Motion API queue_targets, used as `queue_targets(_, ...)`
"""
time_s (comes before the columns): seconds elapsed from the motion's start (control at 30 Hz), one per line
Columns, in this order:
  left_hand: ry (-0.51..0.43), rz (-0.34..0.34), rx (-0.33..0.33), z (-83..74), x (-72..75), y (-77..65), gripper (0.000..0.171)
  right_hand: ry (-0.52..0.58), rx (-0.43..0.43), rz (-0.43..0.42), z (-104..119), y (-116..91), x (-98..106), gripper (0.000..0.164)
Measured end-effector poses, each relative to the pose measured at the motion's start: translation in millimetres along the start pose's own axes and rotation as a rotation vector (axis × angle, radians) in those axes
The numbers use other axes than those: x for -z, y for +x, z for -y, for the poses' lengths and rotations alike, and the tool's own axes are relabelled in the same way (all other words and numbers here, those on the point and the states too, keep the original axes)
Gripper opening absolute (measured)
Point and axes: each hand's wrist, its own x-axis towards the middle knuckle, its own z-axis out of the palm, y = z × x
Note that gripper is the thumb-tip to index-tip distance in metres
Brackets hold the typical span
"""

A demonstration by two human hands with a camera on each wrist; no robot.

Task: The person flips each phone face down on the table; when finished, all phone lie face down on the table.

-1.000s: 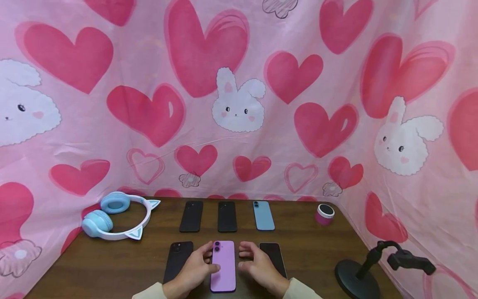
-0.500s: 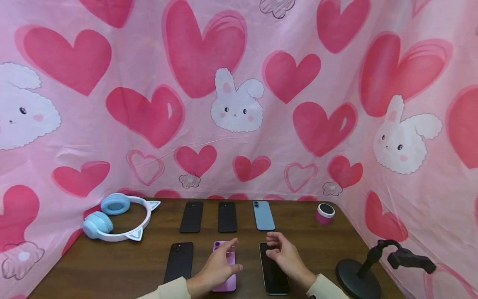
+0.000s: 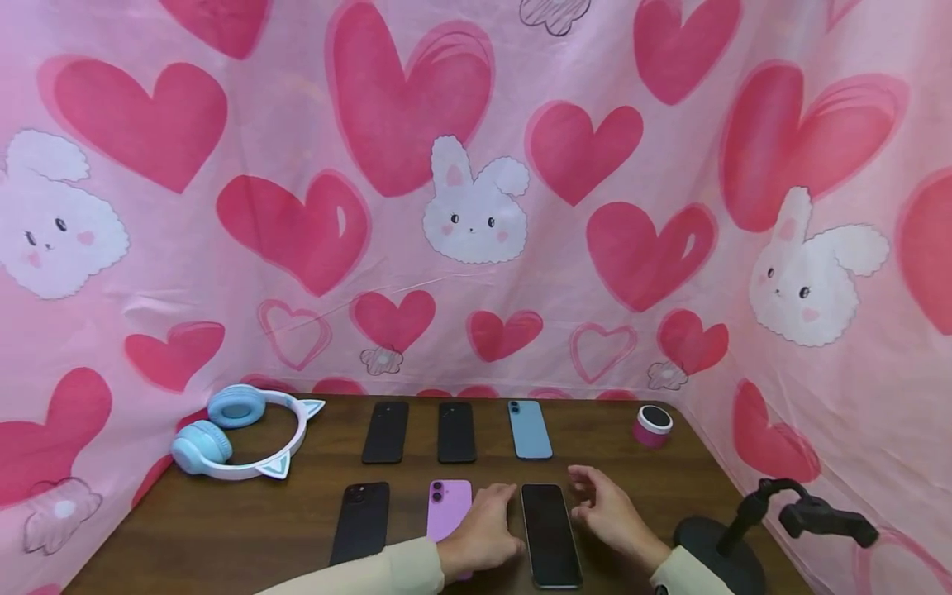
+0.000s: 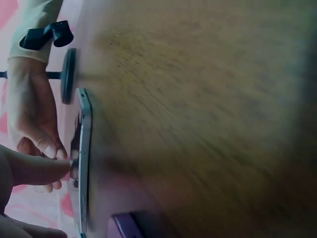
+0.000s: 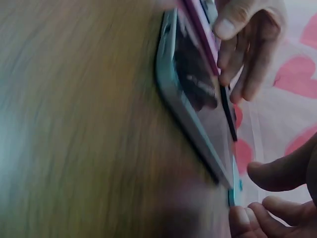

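A phone with a dark screen up and a silver edge (image 3: 550, 537) lies on the table, flanked by both hands. My left hand (image 3: 482, 535) is at its left side, fingers extended and apart from one another, overlapping the pink-purple phone (image 3: 449, 504) in the head view. To the right of the dark-screened phone, my right hand (image 3: 611, 514) hovers with fingers loosely bent and nothing held. In the left wrist view, the thumb (image 4: 44, 170) of my left hand comes up close to the phone's silver side (image 4: 84, 163). The right wrist view shows its corner (image 5: 168, 79) near the camera.
A black phone (image 3: 360, 521) lies at the left of the front row. Behind are two dark phones (image 3: 385, 431) (image 3: 456, 431) and a light blue phone (image 3: 530, 430). Cat-ear headphones (image 3: 249, 434) lie left; a pink-and-white round jar (image 3: 653, 426) and a black stand (image 3: 725, 549) are right.
My left hand has let go of the pink-purple phone and moved right to the dark-screened phone. The right hand has shifted right, from that phone's left side over it to its right side.
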Motion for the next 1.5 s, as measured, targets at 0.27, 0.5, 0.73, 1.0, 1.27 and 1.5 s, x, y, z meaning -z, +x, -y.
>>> queue_targets(0.27, 0.115, 0.031, -0.004, -1.6, -11.5, 3.5, 0.073, -0.180, 0.102, 0.185, -12, -6, 9, 0.059)
queue_targets(0.5, 0.081, 0.083, 0.005, 0.7, -10.5, 6.4, 0.069, -0.073, 0.136, 0.286, -5, -5, 3, 0.062)
queue_targets(0.73, 0.059, 0.070, 0.005, 5.3, -12.4, 3.7, 0.070, -0.078, 0.098, 0.289, -1, -7, -2, 0.061)
queue_targets(1.0, -0.055, 0.078, 0.029, 10.7, -6.5, 9.7, 0.066, -0.087, 0.151, 0.221, 0, -8, -7, 0.063)
queue_targets(1.27, -0.341, 0.089, 0.112, 10.7, -2.0, 14.2, 0.061, -0.107, 0.137, 0.192, 1, -5, -9, 0.064)
queue_targets(1.5, -0.670, 0.161, 0.135, 16.3, -4.7, 13.6, 0.070, -0.145, 0.139, 0.185, 3, -5, -13, 0.064)
